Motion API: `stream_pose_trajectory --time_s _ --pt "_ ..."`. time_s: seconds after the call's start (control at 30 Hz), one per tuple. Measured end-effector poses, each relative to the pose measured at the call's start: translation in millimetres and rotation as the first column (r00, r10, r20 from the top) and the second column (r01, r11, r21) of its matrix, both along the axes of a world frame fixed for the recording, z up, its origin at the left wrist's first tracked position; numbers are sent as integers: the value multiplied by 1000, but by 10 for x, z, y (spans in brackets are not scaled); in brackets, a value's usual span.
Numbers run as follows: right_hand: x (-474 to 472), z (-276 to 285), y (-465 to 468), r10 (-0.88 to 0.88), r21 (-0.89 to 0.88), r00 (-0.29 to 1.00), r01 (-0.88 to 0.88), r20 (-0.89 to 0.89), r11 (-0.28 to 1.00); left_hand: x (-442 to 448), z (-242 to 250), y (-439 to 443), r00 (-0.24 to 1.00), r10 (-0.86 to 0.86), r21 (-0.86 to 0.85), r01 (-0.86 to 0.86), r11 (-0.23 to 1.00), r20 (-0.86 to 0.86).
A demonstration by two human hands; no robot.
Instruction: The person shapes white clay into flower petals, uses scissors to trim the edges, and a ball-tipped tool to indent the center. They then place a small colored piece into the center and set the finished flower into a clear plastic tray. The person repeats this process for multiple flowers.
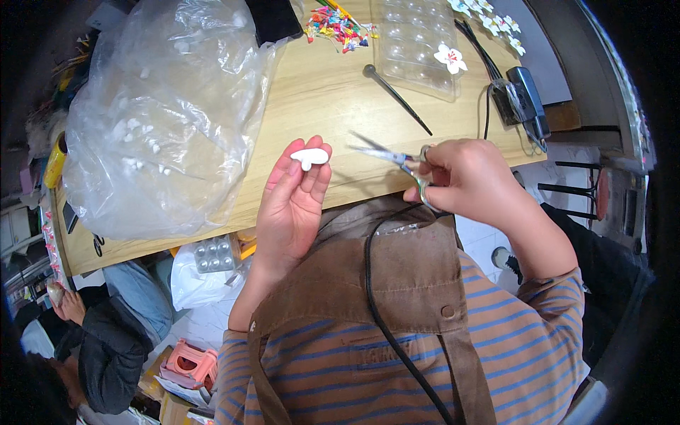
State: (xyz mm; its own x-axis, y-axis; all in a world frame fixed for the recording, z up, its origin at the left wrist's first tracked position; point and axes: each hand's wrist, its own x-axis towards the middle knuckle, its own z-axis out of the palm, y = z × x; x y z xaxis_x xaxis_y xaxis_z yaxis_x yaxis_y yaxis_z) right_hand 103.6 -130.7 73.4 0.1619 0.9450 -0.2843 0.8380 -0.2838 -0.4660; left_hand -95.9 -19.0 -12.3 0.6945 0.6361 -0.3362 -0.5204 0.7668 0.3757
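Observation:
Between the thumb and fingers of my left hand (295,196) is a small soft white piece (310,157), like modelling clay, with rounded lobes. My right hand (465,178) holds a pair of metal scissors (396,157) by the handles, blades parted and pointing towards the left hand without touching the piece. Beyond them a black ball-ended tool (398,100) lies on the wooden table (319,90). A white flower with a red centre (450,58) rests on a clear plastic tray with round hollows (414,48).
A clear plastic bag (175,122) with small white lumps covers the table's left part. Colourful stamens (340,26) lie at the back, near a black object (273,21). More white flowers (499,24) and a black power adapter (526,98) are at right. Another person (114,340) sits lower left.

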Motion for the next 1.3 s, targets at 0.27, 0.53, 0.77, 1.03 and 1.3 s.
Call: stream_pose_trajectory --time_s 0.27,0.53,0.77,1.03,1.3 --pt "-106 19 32 129 154 975 -158 178 975 -7 46 -18 1000 -8 98 9 995 -8" --pt "-112 25 80 160 124 972 -182 174 975 -15 61 -31 999 -14 157 19 987 -30" --pt "-83 49 92 185 107 967 -206 177 973 -21 78 -26 995 -52 229 71 971 -88" --pt "-10 55 108 241 1 952 -245 190 969 -16 76 -31 987 -60 276 100 956 -148" --pt "46 31 135 158 -81 987 -155 38 985 -13 44 -10 991 -63 240 90 967 -115"
